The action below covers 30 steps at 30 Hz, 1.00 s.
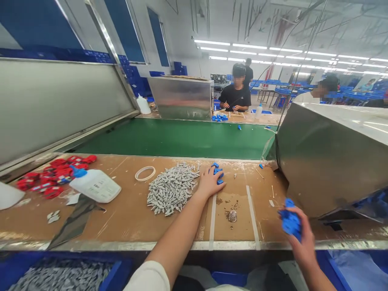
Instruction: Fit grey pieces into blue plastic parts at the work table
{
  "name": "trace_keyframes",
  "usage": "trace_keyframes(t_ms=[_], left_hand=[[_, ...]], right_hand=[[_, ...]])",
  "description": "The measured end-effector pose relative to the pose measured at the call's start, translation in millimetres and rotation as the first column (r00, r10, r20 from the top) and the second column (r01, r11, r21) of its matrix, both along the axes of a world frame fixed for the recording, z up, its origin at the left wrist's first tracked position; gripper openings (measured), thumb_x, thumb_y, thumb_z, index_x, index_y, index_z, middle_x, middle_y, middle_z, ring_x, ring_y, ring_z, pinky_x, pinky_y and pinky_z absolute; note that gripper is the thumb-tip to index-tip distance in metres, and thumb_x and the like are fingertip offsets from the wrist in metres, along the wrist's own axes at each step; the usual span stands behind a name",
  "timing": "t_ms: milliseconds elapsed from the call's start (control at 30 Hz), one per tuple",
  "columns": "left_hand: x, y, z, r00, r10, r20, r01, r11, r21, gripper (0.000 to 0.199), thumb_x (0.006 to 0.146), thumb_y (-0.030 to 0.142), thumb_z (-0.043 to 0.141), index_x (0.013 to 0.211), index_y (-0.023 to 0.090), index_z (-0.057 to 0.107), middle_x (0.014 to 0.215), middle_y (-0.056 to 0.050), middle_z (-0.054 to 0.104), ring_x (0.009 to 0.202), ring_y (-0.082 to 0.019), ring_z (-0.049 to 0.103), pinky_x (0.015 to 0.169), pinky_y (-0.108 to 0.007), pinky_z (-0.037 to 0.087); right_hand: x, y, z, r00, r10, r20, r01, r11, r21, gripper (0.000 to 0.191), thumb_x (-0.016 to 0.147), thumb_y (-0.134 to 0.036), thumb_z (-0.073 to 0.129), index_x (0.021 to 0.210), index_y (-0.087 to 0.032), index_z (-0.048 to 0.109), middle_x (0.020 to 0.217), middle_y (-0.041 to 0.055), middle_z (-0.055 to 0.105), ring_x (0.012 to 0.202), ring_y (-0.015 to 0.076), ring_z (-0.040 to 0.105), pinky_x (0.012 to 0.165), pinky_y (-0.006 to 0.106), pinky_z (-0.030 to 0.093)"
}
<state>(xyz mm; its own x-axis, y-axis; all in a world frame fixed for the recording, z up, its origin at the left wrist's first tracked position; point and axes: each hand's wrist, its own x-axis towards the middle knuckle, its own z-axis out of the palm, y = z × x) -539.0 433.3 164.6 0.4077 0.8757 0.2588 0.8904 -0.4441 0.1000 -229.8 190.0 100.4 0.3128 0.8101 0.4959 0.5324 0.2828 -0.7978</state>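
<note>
My left hand (209, 182) lies on the workbench with its fingers spread over a few small blue plastic parts (220, 182), just right of a heap of grey plastic pieces (172, 189). Its palm and the parts' undersides are hidden. At the right, over the bench's front edge, my right hand (303, 238) is closed around a clump of blue plastic parts (291, 220), slightly blurred. Between the hands, a small round metal fitting (232, 216) stands on the brown board between two pale tape strips.
Left lie a tape roll (145, 173), a white squeeze bottle (95, 185) and red parts (54, 176). A green conveyor belt (182, 135) runs behind the bench. A metal housing (333, 161) rises at right. A bin (117, 275) of grey pieces sits below. A co-worker (235, 95) sits opposite.
</note>
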Motion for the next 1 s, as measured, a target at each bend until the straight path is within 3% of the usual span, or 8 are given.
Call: trace_keyframes(t_ms=[133,233,467,600,700,767,833,1000], left_hand=[[8,4,1.3,1.000,0.012,-0.010,-0.012,0.999,0.049,0.044,0.090,0.053,0.060,0.125,0.027,0.070,0.129,-0.016,0.057,0.122,-0.036,0.050,0.102,-0.049,0.041],[10,8,2.8,0.999,0.031,0.008,-0.032,0.997,0.072,0.041,0.092,0.050,0.058,0.123,0.026,0.070,0.129,-0.016,0.056,0.121,-0.035,0.049,0.100,-0.046,0.042],[4,20,3.2,0.996,0.068,0.054,-0.072,0.995,0.076,0.038,0.097,0.047,0.055,0.124,0.026,0.070,0.133,-0.014,0.056,0.126,-0.033,0.047,0.109,-0.047,0.036],[-5,27,6.7,0.991,0.084,0.108,-0.088,0.996,0.031,0.039,0.100,0.053,0.052,0.126,0.030,0.069,0.142,-0.010,0.056,0.131,-0.031,0.046,0.113,-0.048,0.033],[-9,30,14.4,0.974,0.131,0.185,-0.135,0.991,0.005,0.043,0.103,0.054,0.044,0.134,0.031,0.064,0.145,-0.008,0.055,0.132,-0.029,0.047,0.113,-0.048,0.035],[-8,26,22.4,0.959,0.163,0.234,-0.170,0.985,0.009,0.044,0.105,0.052,0.041,0.136,0.029,0.062,0.147,-0.009,0.053,0.134,-0.028,0.046,0.114,-0.047,0.035],[-3,15,30.5,0.955,0.131,0.267,-0.148,0.988,0.048,0.040,0.105,0.048,0.043,0.130,0.027,0.066,0.147,-0.009,0.053,0.135,-0.027,0.045,0.115,-0.043,0.033],[29,-31,34.5,0.983,-0.182,0.002,0.182,0.981,0.061,0.042,0.091,0.059,0.065,0.094,0.018,0.073,0.105,-0.011,0.069,0.108,-0.028,0.061,0.100,-0.042,0.041]], right_hand=[[-41,105,31.0,0.967,0.217,0.131,-0.227,0.972,0.059,0.045,0.084,-0.041,0.065,0.126,-0.028,0.053,0.125,0.0121,0.057,0.117,0.0335,0.061,0.101,0.054,0.052],[-67,155,38.2,0.886,0.371,0.279,-0.388,0.922,0.006,0.054,0.082,-0.041,0.071,0.130,-0.023,0.054,0.134,0.0149,0.052,0.123,0.0321,0.058,0.106,0.049,0.050],[-119,200,37.2,0.608,0.481,0.632,-0.517,0.844,-0.144,0.064,0.079,-0.048,0.080,0.135,-0.023,0.061,0.144,0.0186,0.048,0.134,0.0361,0.049,0.111,0.054,0.043],[-121,209,43.8,0.518,0.512,0.685,-0.607,0.785,-0.127,0.073,0.085,-0.058,0.075,0.146,-0.023,0.055,0.152,0.0194,0.044,0.142,0.0369,0.042,0.116,0.056,0.038],[-101,217,48.3,0.608,0.499,0.617,-0.618,0.786,-0.027,0.062,0.094,-0.056,0.066,0.146,-0.024,0.054,0.148,0.0167,0.051,0.140,0.0325,0.046,0.116,0.054,0.038],[-81,226,47.2,0.750,0.436,0.497,-0.523,0.851,0.044,0.041,0.102,-0.049,0.054,0.131,-0.022,0.065,0.131,0.0149,0.062,0.125,0.0284,0.057,0.110,0.050,0.045],[-63,238,41.5,0.844,0.366,0.393,-0.415,0.909,0.045,0.037,0.105,-0.043,0.045,0.114,-0.019,0.072,0.109,0.0133,0.066,0.104,0.0255,0.063,0.098,0.046,0.052],[-48,262,16.8,0.807,0.450,0.382,-0.464,0.884,-0.061,0.030,0.101,-0.031,0.052,0.114,-0.016,0.074,0.106,0.0113,0.065,0.095,0.0212,0.064,0.088,0.038,0.055]])
